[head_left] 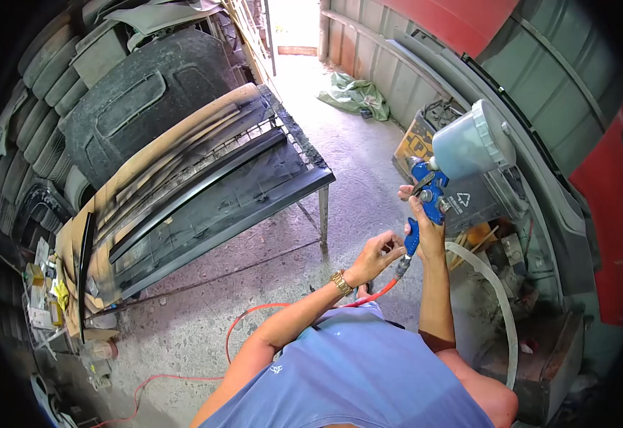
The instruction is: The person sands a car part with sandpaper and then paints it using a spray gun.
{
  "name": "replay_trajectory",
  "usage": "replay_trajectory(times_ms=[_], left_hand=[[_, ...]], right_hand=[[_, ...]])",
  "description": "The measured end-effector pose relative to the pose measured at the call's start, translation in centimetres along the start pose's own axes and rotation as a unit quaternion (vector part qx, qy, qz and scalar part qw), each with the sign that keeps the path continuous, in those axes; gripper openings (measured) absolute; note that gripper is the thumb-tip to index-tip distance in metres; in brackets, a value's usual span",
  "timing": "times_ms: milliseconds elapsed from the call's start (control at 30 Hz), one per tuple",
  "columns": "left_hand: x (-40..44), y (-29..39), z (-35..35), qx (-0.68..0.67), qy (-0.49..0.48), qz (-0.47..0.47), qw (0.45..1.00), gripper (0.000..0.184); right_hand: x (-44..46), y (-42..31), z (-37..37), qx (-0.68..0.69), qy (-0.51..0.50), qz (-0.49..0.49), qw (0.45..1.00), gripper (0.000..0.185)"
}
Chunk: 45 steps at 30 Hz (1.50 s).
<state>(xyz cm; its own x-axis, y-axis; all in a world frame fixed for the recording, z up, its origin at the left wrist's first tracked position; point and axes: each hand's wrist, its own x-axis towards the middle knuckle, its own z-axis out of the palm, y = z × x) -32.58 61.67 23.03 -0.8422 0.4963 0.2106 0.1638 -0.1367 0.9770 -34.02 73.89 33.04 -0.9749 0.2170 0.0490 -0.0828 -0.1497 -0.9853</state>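
My right hand (431,227) grips a blue spray gun (431,194), which is tilted sideways. A large translucent paint cup (474,141) with a ribbed lid is fixed to it, with greyish contents showing through. My left hand (381,258), a gold watch on its wrist, is close beside the lower end of the gun's blue handle. Its fingers are curled with the tips together; what they pinch, if anything, is hidden. A metal fitting (402,267) joins the handle to a red air hose (376,295) that runs down past my left forearm.
At the left stands a metal-legged table (323,214) bearing long black trim panels (204,192) and brown paper. Stacked tyres (51,60) and a dark bumper-like panel (147,93) lie behind. Green plastic sheeting (358,96) is on the floor. Car panels (540,207) lean at the right; the hose loops across the floor.
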Motion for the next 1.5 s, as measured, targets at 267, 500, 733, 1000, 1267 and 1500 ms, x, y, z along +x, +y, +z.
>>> replay_trajectory(times_ms=[267,500,733,1000,1267,1500], left_hand=[[12.2,-3.6,5.5,0.063,0.031,0.001,0.998,0.014],[18.0,-6.3,9.1,0.082,0.047,-0.033,0.995,0.018],[20.6,-7.1,9.1,0.115,0.052,-0.050,0.991,0.016],[21.4,-7.1,9.3,0.113,0.072,-0.034,0.990,0.015],[20.9,-7.2,9.1,0.112,0.068,-0.051,0.990,0.016],[20.8,-6.1,8.6,0.102,0.025,-0.051,0.993,0.019]], right_hand=[[11.3,1.4,-9.2,-0.079,-0.001,0.009,0.997,0.019],[17.3,2.8,-15.1,-0.072,-0.004,0.083,0.994,0.022],[20.4,3.5,-16.2,-0.055,-0.021,0.115,0.992,0.027],[21.2,3.1,-16.0,-0.057,-0.047,0.083,0.994,0.026],[20.7,3.6,-16.2,-0.051,-0.035,0.084,0.995,0.026],[20.2,3.4,-16.1,-0.026,-0.045,0.081,0.995,0.026]])
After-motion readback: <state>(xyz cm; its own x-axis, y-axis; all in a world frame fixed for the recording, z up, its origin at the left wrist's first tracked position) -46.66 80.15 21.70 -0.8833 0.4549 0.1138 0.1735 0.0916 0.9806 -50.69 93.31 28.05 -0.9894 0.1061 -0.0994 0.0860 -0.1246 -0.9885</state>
